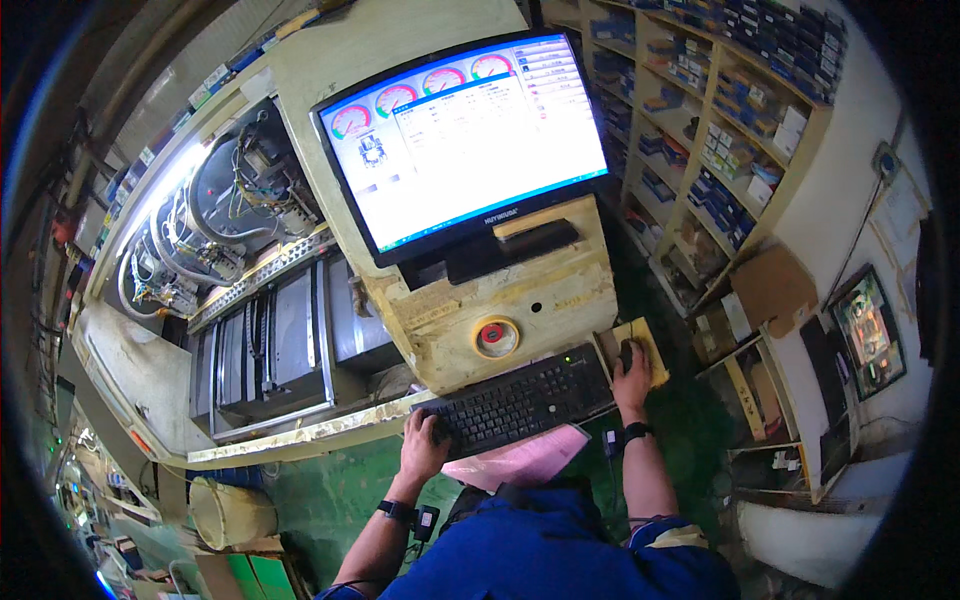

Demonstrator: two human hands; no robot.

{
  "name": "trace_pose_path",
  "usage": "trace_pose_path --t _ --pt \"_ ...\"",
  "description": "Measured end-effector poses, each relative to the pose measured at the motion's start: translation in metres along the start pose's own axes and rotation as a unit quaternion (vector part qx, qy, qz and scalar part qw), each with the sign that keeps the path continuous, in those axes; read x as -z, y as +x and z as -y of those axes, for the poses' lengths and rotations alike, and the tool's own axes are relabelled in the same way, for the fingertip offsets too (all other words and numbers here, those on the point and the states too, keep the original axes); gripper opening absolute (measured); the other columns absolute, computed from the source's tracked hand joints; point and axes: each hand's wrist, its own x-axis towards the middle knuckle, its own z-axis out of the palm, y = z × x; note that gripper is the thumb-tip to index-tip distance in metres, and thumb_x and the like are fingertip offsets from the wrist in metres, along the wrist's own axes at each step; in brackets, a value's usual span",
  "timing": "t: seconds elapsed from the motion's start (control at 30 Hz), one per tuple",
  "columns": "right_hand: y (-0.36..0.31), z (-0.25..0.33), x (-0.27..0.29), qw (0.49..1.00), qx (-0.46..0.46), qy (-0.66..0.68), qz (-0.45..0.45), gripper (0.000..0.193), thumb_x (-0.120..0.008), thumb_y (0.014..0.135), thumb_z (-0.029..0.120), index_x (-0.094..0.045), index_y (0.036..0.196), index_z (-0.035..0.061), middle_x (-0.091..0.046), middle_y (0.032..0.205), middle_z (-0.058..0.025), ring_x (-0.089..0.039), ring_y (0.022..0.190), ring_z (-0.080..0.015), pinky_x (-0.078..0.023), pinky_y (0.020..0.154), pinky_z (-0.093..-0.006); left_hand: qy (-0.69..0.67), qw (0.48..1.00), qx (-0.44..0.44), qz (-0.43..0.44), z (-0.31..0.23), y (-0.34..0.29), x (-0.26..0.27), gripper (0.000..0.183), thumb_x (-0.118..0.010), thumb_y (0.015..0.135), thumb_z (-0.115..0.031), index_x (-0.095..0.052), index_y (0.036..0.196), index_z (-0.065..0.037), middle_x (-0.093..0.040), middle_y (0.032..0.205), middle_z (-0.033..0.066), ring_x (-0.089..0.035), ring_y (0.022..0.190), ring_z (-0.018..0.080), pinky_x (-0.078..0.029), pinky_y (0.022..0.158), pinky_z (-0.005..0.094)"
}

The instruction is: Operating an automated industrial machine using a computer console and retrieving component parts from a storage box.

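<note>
A black keyboard (520, 405) lies tilted along the front of the cream machine console. My left hand (424, 448) is at the keyboard's left end, with its fingers curled over that end; part of the grip is hidden. Over to the right, my right hand (631, 388) rests on a dark computer mouse (627, 353), fingers closed around it. The mouse sits on a small yellowish board (652, 352) beside the keyboard. Pink sheets (520, 458) stick out under the keyboard's near edge. Behind it stands a lit monitor (470, 150) showing round red gauges and a table window.
A roll of tape (495, 337) with a red centre lies on the console (440, 340). An open machine bay (270, 330) with hoses and rails is at left. Shelves of boxes (720, 150) stand at right. A pale bucket (232, 512) is on the green floor.
</note>
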Motion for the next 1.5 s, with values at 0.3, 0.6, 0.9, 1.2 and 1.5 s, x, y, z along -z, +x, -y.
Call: trace_pose_path --t 0.3,0.6,0.9,1.2,1.5 --pt "0.0 0.006 0.008 1.0 -0.011 -0.006 0.016 0.049 -0.072 0.092 0.016 -0.061 0.139 0.0072 -0.049 0.152 -0.0296 -0.05 0.138 -0.0484 -0.041 0.116 -0.0554 -0.003 1.0 0.004 -0.021 0.006 -0.002 -0.006 0.059 -0.083 0.081 -0.024 -0.064 0.133 -0.004 -0.044 0.157 0.0283 -0.041 0.145 0.0465 -0.037 0.122 0.0502" --pt "-0.001 -0.015 -0.011 0.999 -0.015 0.034 0.021 0.067 -0.076 0.091 0.01 -0.047 0.151 -0.0028 -0.048 0.156 -0.0267 -0.042 0.148 -0.0439 -0.034 0.123 -0.0514 -0.033 0.999 0.001 -0.031 0.012 -0.001 -0.012 0.058 -0.081 0.081 -0.021 -0.062 0.134 -0.005 -0.044 0.156 0.0275 -0.043 0.142 0.0471 -0.039 0.121 0.0503" --pt "0.002 -0.011 -0.011 1.0 0.002 -0.017 0.023 0.063 -0.072 0.098 0.018 -0.046 0.151 -0.003 -0.051 0.153 -0.0274 -0.045 0.144 -0.0446 -0.037 0.12 -0.0508 -0.018 0.998 0.011 -0.056 0.002 -0.007 -0.007 0.062 -0.081 0.078 -0.017 -0.058 0.133 0.0 -0.045 0.153 0.029 -0.045 0.14 0.0485 -0.043 0.117 0.0503" --pt "0.001 -0.004 -0.004 1.0 0.001 -0.013 0.025 0.063 -0.073 0.096 0.012 -0.046 0.151 -0.003 -0.051 0.152 -0.026 -0.046 0.143 -0.0428 -0.037 0.12 -0.0484 -0.032 0.997 0.009 -0.066 -0.002 -0.01 -0.003 0.058 -0.08 0.079 -0.016 -0.058 0.13 0.0 -0.046 0.151 0.03 -0.046 0.139 0.0493 -0.043 0.117 0.0504" --pt "0.001 -0.006 -0.005 0.999 -0.036 -0.011 0.029 0.063 -0.072 0.097 0.014 -0.046 0.151 -0.0035 -0.051 0.153 -0.0263 -0.046 0.144 -0.0427 -0.036 0.121 -0.0484 -0.032 0.998 0.015 -0.058 -0.001 -0.005 -0.007 0.057 -0.08 0.081 -0.019 -0.06 0.133 -0.003 -0.045 0.154 0.0276 -0.045 0.14 0.0476 -0.041 0.119 0.0499"
